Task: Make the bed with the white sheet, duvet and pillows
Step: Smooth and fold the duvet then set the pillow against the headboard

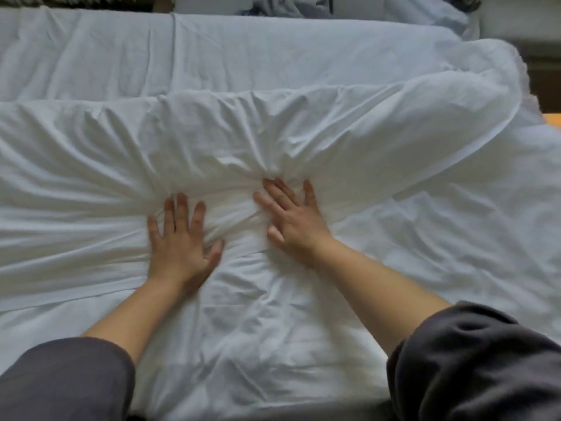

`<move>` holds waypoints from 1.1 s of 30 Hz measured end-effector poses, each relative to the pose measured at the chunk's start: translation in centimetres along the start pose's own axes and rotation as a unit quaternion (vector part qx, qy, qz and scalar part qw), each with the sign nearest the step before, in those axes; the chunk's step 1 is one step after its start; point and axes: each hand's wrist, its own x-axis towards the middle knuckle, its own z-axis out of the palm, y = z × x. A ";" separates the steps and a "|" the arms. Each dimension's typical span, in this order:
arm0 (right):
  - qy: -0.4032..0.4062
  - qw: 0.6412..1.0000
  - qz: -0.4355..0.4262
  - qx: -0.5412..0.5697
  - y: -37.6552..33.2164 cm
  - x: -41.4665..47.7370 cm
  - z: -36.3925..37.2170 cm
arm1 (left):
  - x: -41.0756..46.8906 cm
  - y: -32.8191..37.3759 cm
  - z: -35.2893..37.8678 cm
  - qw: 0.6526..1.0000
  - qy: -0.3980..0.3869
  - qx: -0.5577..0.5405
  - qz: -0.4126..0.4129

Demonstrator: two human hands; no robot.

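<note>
A white duvet [349,132] lies folded back across the bed, its fold running left to right in a thick wrinkled roll. My left hand [179,235] presses flat on the duvet's near edge with fingers spread. My right hand [291,220] presses beside it, fingers straight and fingertips sunk into a bunch of creases. Below the hands a rumpled white layer [258,329] covers the near part of the bed. Beyond the fold a smoother white sheet [212,56] covers the far side. A white pillow [425,10] shows at the top right, partly cut off.
A heap of crumpled grey-white fabric [288,4] lies past the far edge of the bed. A dark wooden piece [543,86] and an orange patch [554,120] show at the right edge. My dark sleeves fill both lower corners.
</note>
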 end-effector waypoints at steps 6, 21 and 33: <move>0.032 0.991 0.037 -0.124 17.0 -3.4 -9.4 | 3.4 15.2 -1.4 0.999 -0.020 -0.046 0.000; -0.145 0.937 0.155 -0.278 40.3 1.8 -11.9 | 17.5 35.9 0.2 0.993 -0.091 0.052 0.056; -0.020 0.952 0.096 -0.289 38.2 -3.8 -17.3 | 15.6 35.4 -6.1 0.996 -0.071 -0.022 0.050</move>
